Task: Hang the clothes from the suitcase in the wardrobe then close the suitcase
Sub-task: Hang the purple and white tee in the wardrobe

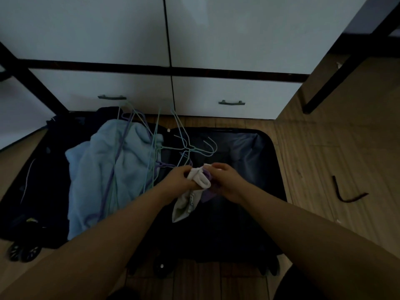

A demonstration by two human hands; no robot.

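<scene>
A dark suitcase (255,148) lies open on the floor in front of the wardrobe (129,40). Over its right half, my left hand (176,177) and my right hand (227,179) both grip a small white and purple garment (198,180), whose loose end hangs down. A light blue garment (101,169) lies on the left half on top of dark clothes (43,202). Several thin wire hangers (186,146), mint and purple, lie tangled across the blue garment and the suitcase's middle.
The wardrobe's white doors are shut, with two drawers (233,94) below them. A dark curved strip (346,194) lies on the wooden floor to the right. A black furniture leg (337,68) slants at the upper right.
</scene>
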